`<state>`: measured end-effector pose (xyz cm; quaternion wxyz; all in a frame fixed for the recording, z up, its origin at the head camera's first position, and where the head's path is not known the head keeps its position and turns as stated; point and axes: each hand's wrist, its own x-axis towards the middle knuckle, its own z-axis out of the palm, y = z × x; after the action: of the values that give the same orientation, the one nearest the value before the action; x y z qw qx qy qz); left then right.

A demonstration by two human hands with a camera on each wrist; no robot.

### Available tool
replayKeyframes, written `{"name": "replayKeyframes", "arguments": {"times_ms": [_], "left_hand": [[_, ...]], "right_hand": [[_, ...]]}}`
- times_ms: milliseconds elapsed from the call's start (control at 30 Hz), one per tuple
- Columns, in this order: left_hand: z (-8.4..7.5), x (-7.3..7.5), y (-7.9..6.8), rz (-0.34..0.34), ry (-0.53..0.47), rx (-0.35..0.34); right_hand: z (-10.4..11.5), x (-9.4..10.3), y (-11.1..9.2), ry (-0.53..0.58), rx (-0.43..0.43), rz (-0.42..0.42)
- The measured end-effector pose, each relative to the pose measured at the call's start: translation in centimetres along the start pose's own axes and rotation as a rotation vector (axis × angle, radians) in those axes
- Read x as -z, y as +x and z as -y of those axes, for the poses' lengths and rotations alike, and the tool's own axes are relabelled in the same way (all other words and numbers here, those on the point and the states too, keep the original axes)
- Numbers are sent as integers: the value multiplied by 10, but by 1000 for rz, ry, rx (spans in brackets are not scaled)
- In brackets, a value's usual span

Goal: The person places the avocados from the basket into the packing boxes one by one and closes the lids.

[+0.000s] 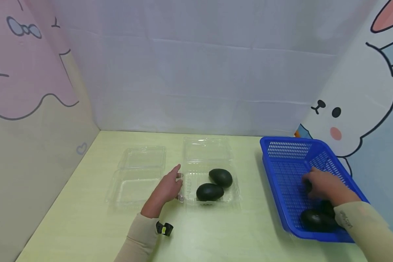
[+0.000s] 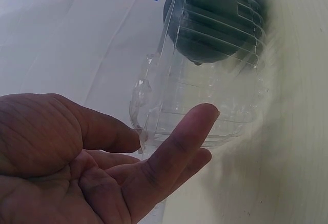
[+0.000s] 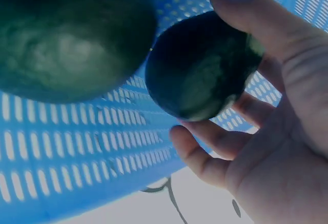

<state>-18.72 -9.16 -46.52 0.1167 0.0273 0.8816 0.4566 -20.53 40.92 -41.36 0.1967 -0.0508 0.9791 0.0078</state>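
A clear plastic clamshell container (image 1: 190, 185) lies with its lid (image 1: 207, 150) folded back. Two dark green avocados, one behind (image 1: 221, 178) and one in front (image 1: 210, 192), sit in its base. At the base's left edge, my left hand (image 1: 166, 187) pinches the rim between thumb and fingers, as the left wrist view (image 2: 138, 152) shows. My right hand (image 1: 324, 185) reaches into the blue basket (image 1: 275, 196). Its thumb and fingers curl round an avocado (image 3: 200, 70). More avocados (image 1: 317, 220) lie at the basket's near end, partly hidden by the right forearm.
Left of the left hand, a second clear clamshell container (image 1: 137, 182) lies unfolded on the pale yellow table (image 1: 199, 233). Behind the table stands a white backdrop (image 1: 196, 80), with cartoon-printed panels at either side. The basket's raised walls surround the right hand.
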Motion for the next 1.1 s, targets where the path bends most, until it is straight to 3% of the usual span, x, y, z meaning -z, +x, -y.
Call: {"name": "replayKeyframes", "arguments": {"times_ms": [433,667,933,1100], "left_hand": [[0,0,1,-2,14,5],[0,-2,1,-4,15,6],[-2,-1,0,-4,20,3],[0,-1,0,-6,15,-4]], "right_hand": [[30,45,-24,-23,52,-345],[55,61,-33,-24,122,-432],[89,67,-39,25,250,-580],[116,71,-43,53,317,-608]]}}
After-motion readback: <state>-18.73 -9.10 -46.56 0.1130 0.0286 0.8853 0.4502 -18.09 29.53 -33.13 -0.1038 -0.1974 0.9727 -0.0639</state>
